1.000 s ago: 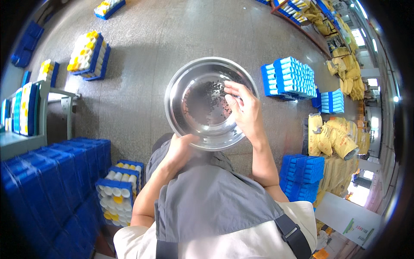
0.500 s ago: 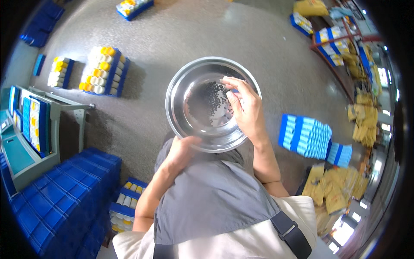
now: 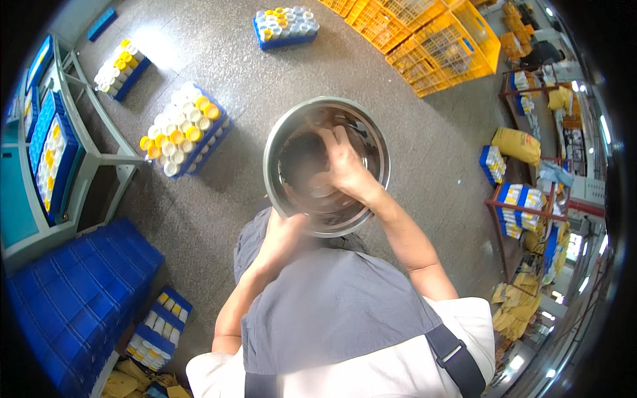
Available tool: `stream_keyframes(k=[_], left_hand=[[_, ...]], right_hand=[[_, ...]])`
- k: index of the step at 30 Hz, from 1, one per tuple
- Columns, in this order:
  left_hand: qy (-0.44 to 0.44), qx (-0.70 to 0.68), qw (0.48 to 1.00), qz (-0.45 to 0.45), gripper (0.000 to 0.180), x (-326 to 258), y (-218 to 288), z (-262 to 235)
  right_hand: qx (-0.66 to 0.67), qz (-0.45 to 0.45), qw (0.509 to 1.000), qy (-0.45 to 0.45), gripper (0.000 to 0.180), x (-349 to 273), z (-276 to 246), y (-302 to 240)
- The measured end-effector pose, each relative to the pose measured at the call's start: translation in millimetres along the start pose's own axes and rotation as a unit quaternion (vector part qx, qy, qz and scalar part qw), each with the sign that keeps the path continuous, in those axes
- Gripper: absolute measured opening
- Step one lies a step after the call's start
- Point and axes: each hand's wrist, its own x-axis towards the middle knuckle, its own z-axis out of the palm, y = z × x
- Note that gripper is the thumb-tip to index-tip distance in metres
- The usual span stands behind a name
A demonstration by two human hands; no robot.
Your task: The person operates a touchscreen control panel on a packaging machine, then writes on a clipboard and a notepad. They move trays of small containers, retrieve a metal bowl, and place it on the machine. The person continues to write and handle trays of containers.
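A round shiny steel bowl [image 3: 371, 142] is held out in front of my body, over a grey concrete floor. My left hand [image 3: 282, 232] grips the bowl's near rim from below. My right hand [image 3: 342, 166] reaches inside the bowl with its fingers bent against the bottom; I cannot tell whether it holds anything. The bowl's inside looks dark and reflective. A grey apron [image 3: 332, 312] covers my front below the bowl.
Blue trays of white and yellow capped bottles [image 3: 182, 132] stand on the floor at left and far centre [image 3: 285, 25]. Yellow crates [image 3: 431, 40] sit at the far right. Stacked blue crates [image 3: 66, 298] lie at lower left, a metal rack [image 3: 60, 152] at left, shelves [image 3: 524, 199] at right.
The view has swung round, so the floor and trays shifted. The bowl stays in both hands; my right hand has moved deeper into it.
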Motion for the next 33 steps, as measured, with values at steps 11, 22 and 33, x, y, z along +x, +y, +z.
stream_keyframes(k=[11,22,33], left_hand=[[0.001,0.042,0.998,0.050,0.049,236.6,211.0,-10.0],[0.142,-0.272,0.950,0.052,0.036,464.5,419.7,-48.5],[0.313,-0.395,0.859,0.088,0.030,564.0,534.3,-138.9]], right_hand=[[0.048,-0.106,0.990,-0.081,0.047,316.9,-50.5,-12.5],[0.148,-0.106,0.949,-0.259,0.019,686.4,-121.5,-23.1],[0.045,-0.267,0.890,-0.367,0.033,929.5,-91.1,-116.0]])
